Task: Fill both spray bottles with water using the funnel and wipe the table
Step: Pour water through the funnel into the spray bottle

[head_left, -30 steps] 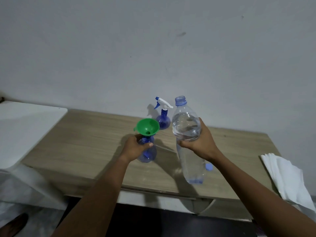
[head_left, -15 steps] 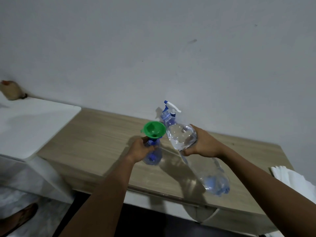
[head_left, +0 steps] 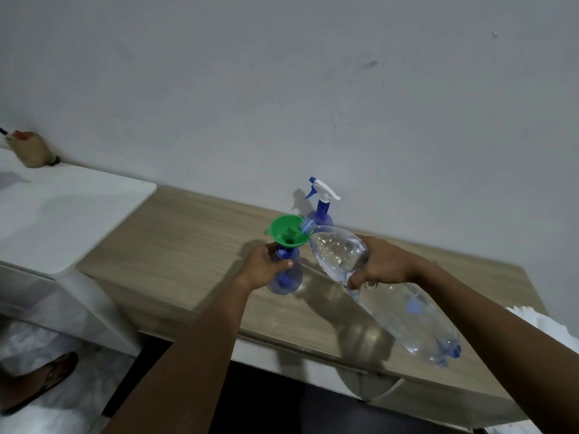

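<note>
A translucent blue spray bottle (head_left: 285, 278), its trigger head removed, is stood on the wooden table (head_left: 188, 239) about midway along it. It is gripped round the neck and shoulder by the left hand (head_left: 264, 266), with fingers and thumb curled about it. A green funnel (head_left: 287, 234) is seated in its mouth. A large clear water bottle (head_left: 413, 321) is held steeply tilted by the right hand (head_left: 387, 263), which is wrapped round its upper body. The open neck is laid against the funnel's right rim, and water is gathered at that end. A second spray bottle (head_left: 322, 211), blue with a white and blue trigger head, is stood upright just behind the funnel, close to the wall.

Whether water is running into the funnel cannot be made out. The lower body of the second spray bottle is hidden behind the funnel and the water bottle's neck. A white cloth (head_left: 539, 324) is cut off at the right edge and partly covered by the right forearm.

A white counter (head_left: 62, 208) is set beside the table on the left, with a tan container (head_left: 29, 148) at its back against the wall. A sandalled foot (head_left: 37, 380) is seen on the floor below it.
</note>
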`<state>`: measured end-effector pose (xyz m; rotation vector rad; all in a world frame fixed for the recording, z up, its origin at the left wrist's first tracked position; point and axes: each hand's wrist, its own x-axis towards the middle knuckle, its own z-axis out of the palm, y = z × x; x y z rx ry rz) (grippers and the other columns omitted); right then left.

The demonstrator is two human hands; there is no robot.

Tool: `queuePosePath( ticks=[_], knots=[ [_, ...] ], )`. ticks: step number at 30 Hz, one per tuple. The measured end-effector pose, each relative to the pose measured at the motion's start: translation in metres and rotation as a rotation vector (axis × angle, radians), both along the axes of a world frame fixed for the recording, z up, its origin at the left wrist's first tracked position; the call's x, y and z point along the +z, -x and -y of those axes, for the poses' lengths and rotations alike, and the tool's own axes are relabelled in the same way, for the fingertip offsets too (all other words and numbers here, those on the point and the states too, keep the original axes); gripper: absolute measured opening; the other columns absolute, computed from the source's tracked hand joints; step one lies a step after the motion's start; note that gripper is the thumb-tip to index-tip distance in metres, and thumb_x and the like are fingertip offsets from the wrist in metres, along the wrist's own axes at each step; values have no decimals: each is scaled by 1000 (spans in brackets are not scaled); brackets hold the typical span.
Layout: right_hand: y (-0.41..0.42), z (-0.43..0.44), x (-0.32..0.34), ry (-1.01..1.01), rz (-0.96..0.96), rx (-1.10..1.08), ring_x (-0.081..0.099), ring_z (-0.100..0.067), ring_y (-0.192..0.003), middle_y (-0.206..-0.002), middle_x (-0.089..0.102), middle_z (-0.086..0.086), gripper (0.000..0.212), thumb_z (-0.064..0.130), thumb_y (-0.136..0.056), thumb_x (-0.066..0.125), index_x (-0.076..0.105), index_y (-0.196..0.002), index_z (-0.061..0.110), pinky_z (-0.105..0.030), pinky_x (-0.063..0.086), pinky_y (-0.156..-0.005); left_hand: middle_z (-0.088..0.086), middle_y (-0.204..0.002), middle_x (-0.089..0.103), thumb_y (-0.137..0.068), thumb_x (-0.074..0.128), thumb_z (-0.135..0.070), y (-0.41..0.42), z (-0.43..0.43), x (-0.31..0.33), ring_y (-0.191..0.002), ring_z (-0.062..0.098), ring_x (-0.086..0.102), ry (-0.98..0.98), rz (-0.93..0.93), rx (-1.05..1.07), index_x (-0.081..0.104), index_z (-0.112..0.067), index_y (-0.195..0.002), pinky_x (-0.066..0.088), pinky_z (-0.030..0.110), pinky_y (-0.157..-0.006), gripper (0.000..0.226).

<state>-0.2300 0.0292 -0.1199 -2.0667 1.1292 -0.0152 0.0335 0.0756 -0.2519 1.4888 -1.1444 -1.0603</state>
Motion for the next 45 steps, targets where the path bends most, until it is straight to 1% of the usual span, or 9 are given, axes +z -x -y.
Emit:
queuePosePath(
  ticks=[3, 7, 10, 15, 19, 25, 32, 37, 45],
  knots=[
    [0, 0, 2, -15, -20, -10, 68, -10, -64, -81, 74, 4, 55, 17, -60, 83, 63, -110, 30, -40, 63, -64, 12, -113, 72, -81, 75, 4, 1, 0, 1, -102, 20, 67, -6, -12, -10, 66, -2, -119, 52, 34, -97, 39],
    [1, -1, 7, 8, -51, 40, 64, -4, -59, -73, 72, 12, 54, 17, -61, 83, 65, -112, 25, -30, 57, -57, 13, -114, 72, -81, 75, 5, 3, 0, 1, -101, 20, 67, 6, -14, -5, 66, -1, -119, 52, 34, -97, 40],
    [0, -1, 9, 4, -64, 33, 65, -10, -61, -73, 71, 9, 48, 17, -61, 83, 66, -105, 24, -39, 59, -62, 13, -114, 72, -80, 76, 4, 2, 0, 0, -103, 21, 67, 2, -9, 5, 66, -1, -119, 52, 35, -98, 40],
    [0, 1, 10, -13, -83, 29, 70, -21, -70, -84, 75, -2, 53, 19, -59, 83, 67, -109, 23, -47, 62, -64, 15, -115, 72, -80, 76, 5, 3, -1, 1, -102, 20, 67, 4, -16, 9, 66, 0, -120, 52, 37, -98, 41],
    [0, 2, 13, 38, -126, 75, 67, -12, -69, -86, 75, 1, 46, 20, -63, 84, 67, -105, 21, -32, 57, -65, 9, -111, 73, -79, 78, 2, 2, -1, 0, -102, 20, 68, -10, -34, 8, 67, -4, -118, 52, 39, -99, 41],
    [-1, 2, 16, 28, -151, 81, 61, -5, -61, -88, 74, -1, 45, 20, -64, 83, 67, -106, 21, -28, 53, -59, 7, -111, 73, -79, 77, 2, 2, -1, 1, -103, 20, 68, -16, -50, -1, 67, -5, -118, 52, 40, -101, 41],
    [-2, 4, 19, 15, -177, 95, 64, -10, -68, -93, 75, -3, 43, 21, -65, 84, 68, -104, 21, -27, 51, -58, 8, -112, 74, -78, 79, 0, 1, -1, -1, -110, 26, 68, -28, -51, 0, 67, -4, -120, 51, 46, -102, 43],
    [-2, 4, 20, 14, -184, 97, 59, -10, -65, -94, 75, -5, 41, 19, -67, 83, 66, -104, 20, -20, 45, -48, 8, -114, 73, -80, 77, 1, 0, 0, -1, -109, 24, 68, -32, -57, -11, 66, -2, -122, 51, 44, -103, 43],
    [-2, 7, 21, 5, -187, 119, 60, -10, -67, -97, 74, -7, 53, 21, -65, 83, 65, -115, 17, -21, 46, -50, 15, -116, 71, -80, 75, 5, 1, 0, -2, -106, 25, 67, -11, -66, -13, 64, 3, -121, 51, 45, -102, 43]
  ],
)
